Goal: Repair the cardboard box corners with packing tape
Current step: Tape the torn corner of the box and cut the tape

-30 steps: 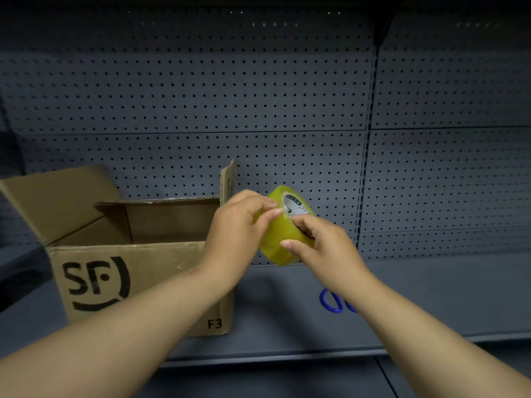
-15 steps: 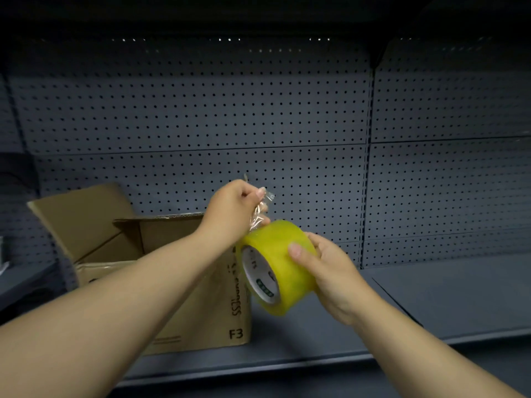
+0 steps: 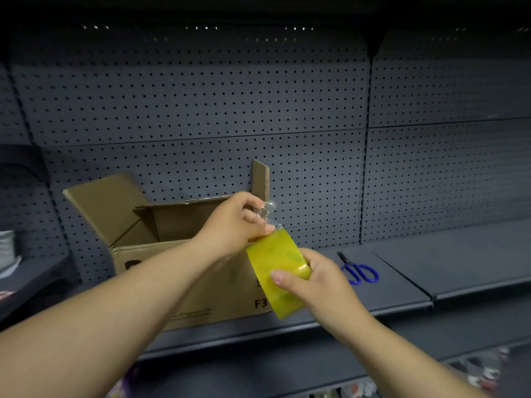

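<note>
The pegboard point(image 3: 201, 96) filled the back of your view, with the shelf point(image 3: 459, 268) running across below it. On the shelf's left part stood the box point(image 3: 227, 294), open at the top, one flap point(image 3: 261, 179) upright at its far right corner and another leaning out to the left. No tape showed on any part of the box you could see. Its near right corner was hidden behind your hands, so I cannot tell its state.

Your left hand point(image 3: 235, 222) was in front of the box's upper right edge, fingers curled, pinching the crumpled tape end point(image 3: 265, 211) between thumb and fingertips. Your right hand point(image 3: 313, 282) was just below and to the right, wrapped round the roll point(image 3: 277, 262), thumb across its yellow face and fingers behind. The roll hung in the air in front of the box's right side, tilted, and only a very short stretch of tape ran from it up to your left hand.

The scissors point(image 3: 359, 272) lay on the shelf to the right of your right hand, apart from it, untouched.

By my reading you were at the very start. The free end was found and lifted, and nothing more. A usable length had yet to be drawn out, cut, laid over a corner and pressed down, and then the same for the other corners.
</note>
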Demonstrator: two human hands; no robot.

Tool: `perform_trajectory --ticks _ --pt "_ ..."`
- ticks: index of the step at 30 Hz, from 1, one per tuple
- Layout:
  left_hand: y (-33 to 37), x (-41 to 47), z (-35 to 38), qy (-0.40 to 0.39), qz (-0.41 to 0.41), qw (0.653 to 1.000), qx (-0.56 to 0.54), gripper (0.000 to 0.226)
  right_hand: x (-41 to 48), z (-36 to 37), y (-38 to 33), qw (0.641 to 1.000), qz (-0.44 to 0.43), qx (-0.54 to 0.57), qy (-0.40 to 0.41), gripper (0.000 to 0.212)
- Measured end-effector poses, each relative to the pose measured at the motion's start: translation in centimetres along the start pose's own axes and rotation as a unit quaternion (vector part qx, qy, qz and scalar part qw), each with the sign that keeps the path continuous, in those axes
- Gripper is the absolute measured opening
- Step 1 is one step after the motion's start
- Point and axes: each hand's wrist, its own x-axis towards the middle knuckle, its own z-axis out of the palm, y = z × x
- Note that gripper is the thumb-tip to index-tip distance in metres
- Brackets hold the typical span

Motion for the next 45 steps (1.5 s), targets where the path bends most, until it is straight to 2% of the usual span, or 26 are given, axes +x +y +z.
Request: perform_trajectory --ticks 5,11,17,23,27,33,35,39,40,45 --pt "-1.1 -1.2 -0.6 -0.027 -0.054 0.981 -0.187 0.022 -1.2 1.2 0.0 1.0 0.002 -0.012 0.001 0.012" --pt "-2.2 -1.6 -0.3 0.018 -0.041 0.985 -0.166 0.02 -2.3 2.0 0.5 0.998 0.01 -0.056 0.006 0.01" --pt "-3.3 -1.1 0.7 0.087 -0.026 0.988 -0.121 0.028 -3.8 2.6 0.9 0.994 0.0 -0.087 0.071 0.022" --pt "-2.8 0.0 1.0 0.121 -0.002 0.988 -0.1 0.044 -3.8 1.0 0.4 0.996 -0.002 -0.075 0.057 0.015" --pt "-3.0 0.7 1.2 0.131 -0.046 0.983 -0.12 0.057 -3.9 0.0 0.7 0.998 -0.011 -0.061 0.025 0.01" --pt "-2.6 1.5 2.3 0.057 -0.155 0.953 -0.253 0.036 -2.6 -0.8 1.1 0.999 -0.013 -0.05 0.012 0.01" --pt "-2.6 1.8 2.4 0.043 -0.162 0.952 -0.257 0.047 -2.2 -1.0 1.4 0.999 -0.014 -0.043 0.012 0.009" --pt "-2.9 1.8 2.0 -0.01 -0.141 0.978 -0.152 0.094 -1.5 -1.5 1.7 0.999 -0.018 -0.025 0.016 0.011" --pt "-3.0 1.8 2.1 -0.014 -0.138 0.98 -0.14 0.1 -1.3 -1.6 1.8 0.999 -0.02 -0.026 0.015 0.012" --pt "-3.1 2.1 2.3 0.003 -0.128 0.984 -0.124 0.099 -0.8 -1.7 2.2 0.999 -0.027 -0.021 0.006 0.011"
